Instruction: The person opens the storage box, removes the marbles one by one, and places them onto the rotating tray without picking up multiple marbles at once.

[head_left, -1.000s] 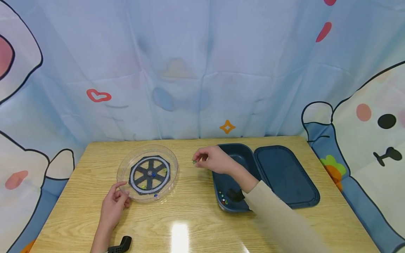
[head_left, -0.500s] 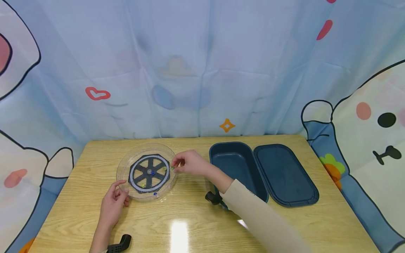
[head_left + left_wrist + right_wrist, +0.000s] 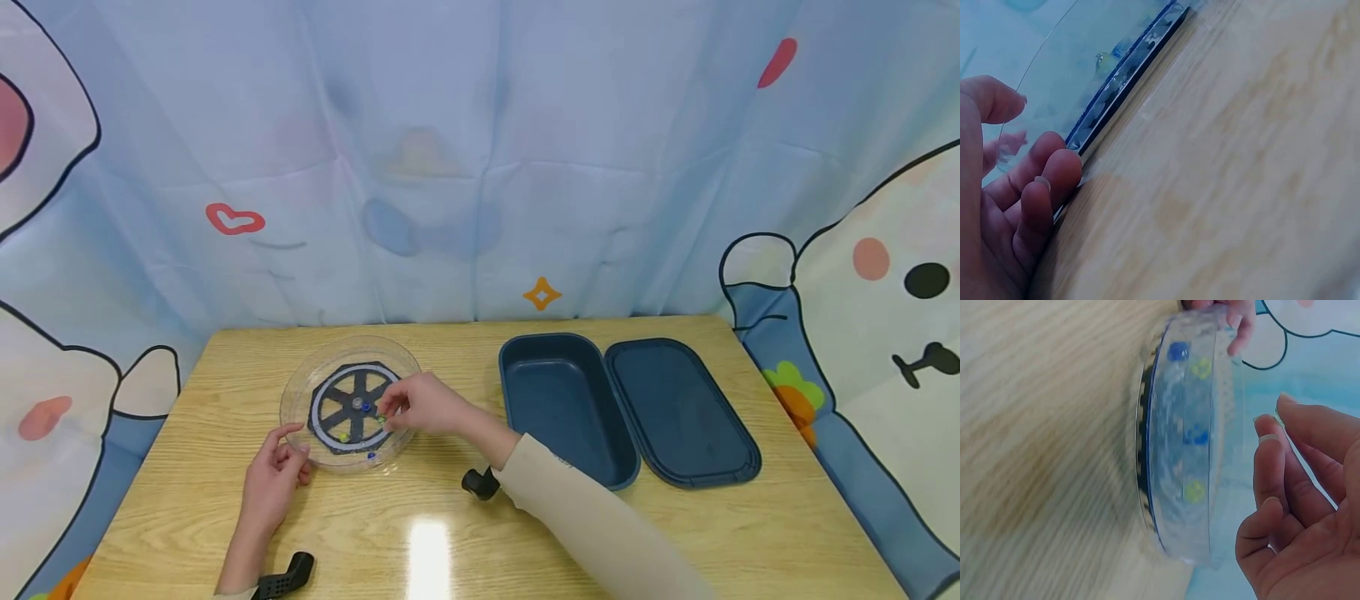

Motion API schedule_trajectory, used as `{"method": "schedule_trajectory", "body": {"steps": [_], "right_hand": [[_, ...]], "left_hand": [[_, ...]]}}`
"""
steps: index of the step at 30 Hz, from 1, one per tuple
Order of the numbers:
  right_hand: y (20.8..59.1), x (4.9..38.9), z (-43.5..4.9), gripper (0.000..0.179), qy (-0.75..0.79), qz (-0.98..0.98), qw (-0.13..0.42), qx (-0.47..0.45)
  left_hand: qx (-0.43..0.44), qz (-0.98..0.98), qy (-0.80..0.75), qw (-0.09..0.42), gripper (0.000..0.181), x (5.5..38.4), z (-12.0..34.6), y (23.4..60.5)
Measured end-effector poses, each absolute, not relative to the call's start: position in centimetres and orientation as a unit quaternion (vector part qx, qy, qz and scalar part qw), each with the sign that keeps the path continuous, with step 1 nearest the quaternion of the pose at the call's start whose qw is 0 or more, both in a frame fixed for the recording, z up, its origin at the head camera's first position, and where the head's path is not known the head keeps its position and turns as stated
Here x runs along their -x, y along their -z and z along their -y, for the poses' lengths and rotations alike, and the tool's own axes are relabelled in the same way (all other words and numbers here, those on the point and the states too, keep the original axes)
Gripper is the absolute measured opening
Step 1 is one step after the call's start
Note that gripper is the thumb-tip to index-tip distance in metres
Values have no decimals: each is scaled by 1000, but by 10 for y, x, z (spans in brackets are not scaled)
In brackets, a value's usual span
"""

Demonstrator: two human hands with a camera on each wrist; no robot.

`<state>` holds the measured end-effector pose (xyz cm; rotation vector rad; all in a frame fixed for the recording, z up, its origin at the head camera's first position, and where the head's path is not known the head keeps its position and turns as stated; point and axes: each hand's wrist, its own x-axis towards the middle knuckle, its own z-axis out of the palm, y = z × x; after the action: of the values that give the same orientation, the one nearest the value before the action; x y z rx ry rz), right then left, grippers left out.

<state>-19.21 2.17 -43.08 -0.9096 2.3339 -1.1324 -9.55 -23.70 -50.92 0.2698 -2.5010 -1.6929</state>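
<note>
A clear round plastic dish [image 3: 296, 379] with a dark wheel-patterned base [image 3: 358, 407] stands on the table at left. Inside it lie several small translucent gems, among them a blue gem [image 3: 1196, 434] and a yellow-green gem [image 3: 1194, 490]. My left hand [image 3: 272, 479] holds the dish's near-left wall; in the left wrist view one fingertip shows through the clear plastic. Over the dish's right part, my right hand [image 3: 427, 404] pinches a tiny green gem [image 3: 1279, 417] between thumb and fingertips. In the head view the right hand covers part of the base.
A dark blue open box [image 3: 570, 408] stands right of the dish, its near-left part behind the right sleeve [image 3: 577, 517]. Its matching lid [image 3: 682, 412] lies flat beside it. A printed curtain [image 3: 420, 167] hangs behind the wooden table [image 3: 360, 533].
From beside the box, my right hand has moved left with the green gem and is over the dish. The box's interior has come more into view. My left hand has stayed at the rim.
</note>
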Motion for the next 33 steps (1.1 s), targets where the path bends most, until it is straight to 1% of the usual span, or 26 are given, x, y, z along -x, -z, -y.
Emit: {"method": "schedule_trajectory", "body": {"steps": [4,8,15,19,24,26,30,33], "right_hand": [[432,188,-15,10,414,-826,204,323],[436,186,-9,13,413,-826,208,322],[438,184,-5,12,406,-827,213,324],[440,185,-7,14,413,-823,222,321],[440,188,-15,15,414,-827,219,311],[438,190,-21,16,415,-829,214,308],[430,196,-35,18,413,-835,199,304],[424,200,-50,16,408,-843,181,298]], "left_hand": [[-89,822,560,52,35,94,236,506],[-81,820,564,59,35,98,241,520],[-79,818,567,63,34,98,241,521],[-86,815,570,56,36,96,238,513],[-78,812,575,59,35,89,229,491],[-76,811,578,59,34,88,227,488],[-86,811,576,51,35,92,233,501],[-89,818,566,46,36,96,239,514]]}}
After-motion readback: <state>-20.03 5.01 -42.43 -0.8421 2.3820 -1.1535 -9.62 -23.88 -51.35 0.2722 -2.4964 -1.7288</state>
